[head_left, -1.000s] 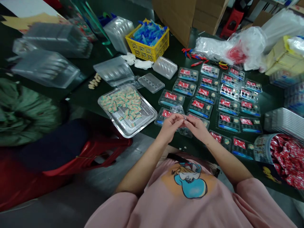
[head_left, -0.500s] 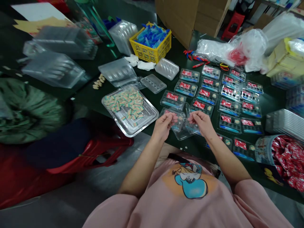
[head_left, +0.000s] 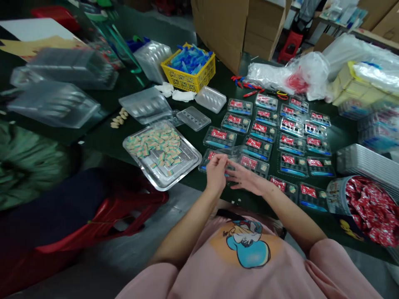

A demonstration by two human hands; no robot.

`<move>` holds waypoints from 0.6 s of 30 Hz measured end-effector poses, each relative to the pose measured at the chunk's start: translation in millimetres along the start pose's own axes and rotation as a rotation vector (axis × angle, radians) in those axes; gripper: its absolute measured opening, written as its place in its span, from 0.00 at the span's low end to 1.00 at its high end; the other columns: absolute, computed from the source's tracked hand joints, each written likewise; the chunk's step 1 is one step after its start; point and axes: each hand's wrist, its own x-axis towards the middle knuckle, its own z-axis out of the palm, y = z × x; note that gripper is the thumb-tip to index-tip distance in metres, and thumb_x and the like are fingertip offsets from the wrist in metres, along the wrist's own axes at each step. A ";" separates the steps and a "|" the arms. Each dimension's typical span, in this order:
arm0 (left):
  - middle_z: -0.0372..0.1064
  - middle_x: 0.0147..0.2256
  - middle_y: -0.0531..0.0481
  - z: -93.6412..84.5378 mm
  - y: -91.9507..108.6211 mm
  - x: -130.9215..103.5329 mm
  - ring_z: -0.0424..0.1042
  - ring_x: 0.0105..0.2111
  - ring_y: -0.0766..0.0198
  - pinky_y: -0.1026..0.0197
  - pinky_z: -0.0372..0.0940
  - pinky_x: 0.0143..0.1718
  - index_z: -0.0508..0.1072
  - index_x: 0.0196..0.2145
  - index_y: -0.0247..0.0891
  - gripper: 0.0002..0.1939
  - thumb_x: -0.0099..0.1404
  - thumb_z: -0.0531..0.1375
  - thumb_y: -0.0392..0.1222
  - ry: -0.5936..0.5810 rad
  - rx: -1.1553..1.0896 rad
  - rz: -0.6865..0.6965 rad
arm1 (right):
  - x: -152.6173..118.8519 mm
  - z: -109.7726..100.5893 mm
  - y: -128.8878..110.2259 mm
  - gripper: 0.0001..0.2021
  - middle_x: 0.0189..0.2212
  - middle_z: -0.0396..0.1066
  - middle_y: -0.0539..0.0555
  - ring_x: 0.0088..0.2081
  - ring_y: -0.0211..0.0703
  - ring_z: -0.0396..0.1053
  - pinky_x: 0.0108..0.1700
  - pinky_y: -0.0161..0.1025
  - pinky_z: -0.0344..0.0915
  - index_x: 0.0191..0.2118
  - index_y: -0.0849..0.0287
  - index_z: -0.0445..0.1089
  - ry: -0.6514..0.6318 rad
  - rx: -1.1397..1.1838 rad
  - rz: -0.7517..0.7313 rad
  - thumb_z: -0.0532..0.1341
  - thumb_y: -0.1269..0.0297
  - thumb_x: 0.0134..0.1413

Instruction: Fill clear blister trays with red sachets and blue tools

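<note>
My left hand (head_left: 216,171) is closed in a pinch at the near edge of a clear plastic cover (head_left: 237,152), which is hard to see against the packs behind it. Beside it my right hand (head_left: 247,178) is open, its fingers stretched towards the left fingertips. Beneath and behind the hands lie clear blister packs; one pack (head_left: 254,165) beyond the right hand has a red sachet and small compartments. Part of another pack (head_left: 205,160) shows left of the left hand. A metal tray (head_left: 187,169) with many small striped erasers (head_left: 166,143) stands to the left.
Rows of filled packs (head_left: 293,143) cover the table's right side. A bucket of red sachets (head_left: 370,207) stands at the right edge. A yellow basket (head_left: 190,79) of blue pens, empty clear trays (head_left: 193,118) and a cardboard box (head_left: 221,29) stand farther back. A red stool (head_left: 137,207) is at lower left.
My hands have come together. The right hand has let go of its side of the clear plastic and opened, moving left. The view has shifted slightly to the right.
</note>
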 end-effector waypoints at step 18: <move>0.67 0.46 0.49 -24.9 27.3 122.6 0.68 0.44 0.66 0.66 0.61 0.44 0.68 0.49 0.42 0.20 0.60 0.65 0.46 0.297 0.084 0.222 | -31.0 -121.7 -57.8 0.53 0.65 0.49 0.72 0.65 0.73 0.49 0.59 0.68 0.52 0.70 0.58 0.47 0.808 -1.538 0.060 0.62 0.33 0.45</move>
